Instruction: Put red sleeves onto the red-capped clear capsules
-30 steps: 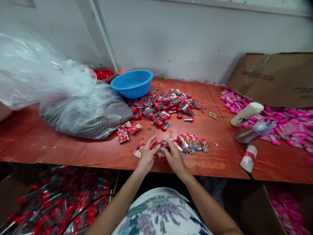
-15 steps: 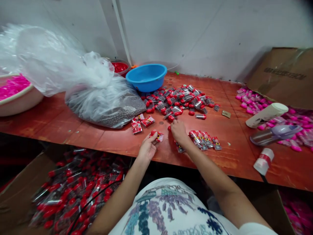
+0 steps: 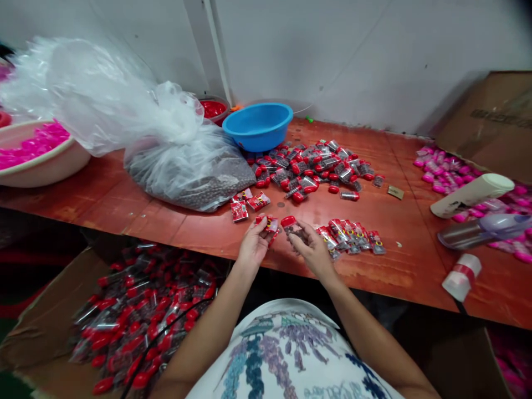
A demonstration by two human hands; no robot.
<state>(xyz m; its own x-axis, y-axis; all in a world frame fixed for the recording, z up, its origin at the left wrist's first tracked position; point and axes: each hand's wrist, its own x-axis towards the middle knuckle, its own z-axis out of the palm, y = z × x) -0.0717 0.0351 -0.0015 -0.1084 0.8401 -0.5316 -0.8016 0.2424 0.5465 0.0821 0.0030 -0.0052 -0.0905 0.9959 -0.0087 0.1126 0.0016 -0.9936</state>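
Note:
My left hand [image 3: 254,244] is closed on a small red printed packet [image 3: 271,223] near the table's front edge. Just beside it, my right hand [image 3: 310,247] grips a clear container with a red cap [image 3: 288,221], dark beads showing inside. The two items are close together but apart. More red packets [image 3: 239,210] lie beyond my left hand. To the right of my right hand, containers with red printed packets on them [image 3: 353,235] rest in a row. Behind both hands spreads a heap of red-capped clear containers [image 3: 307,169].
A tied clear bag of dark beads [image 3: 187,174] and a blue basin [image 3: 257,127] stand behind. At left is a white basin of pink pieces [image 3: 54,166]. A carton of red-capped containers [image 3: 45,338] sits below. Rightward are a white roll [image 3: 469,195], a tumbler [image 3: 465,231] and pink-capped containers [image 3: 444,172].
My right hand has come back from the heap's near edge toward my left hand, now with a red-capped container in it. My left hand still holds the packet. The view has shifted slightly.

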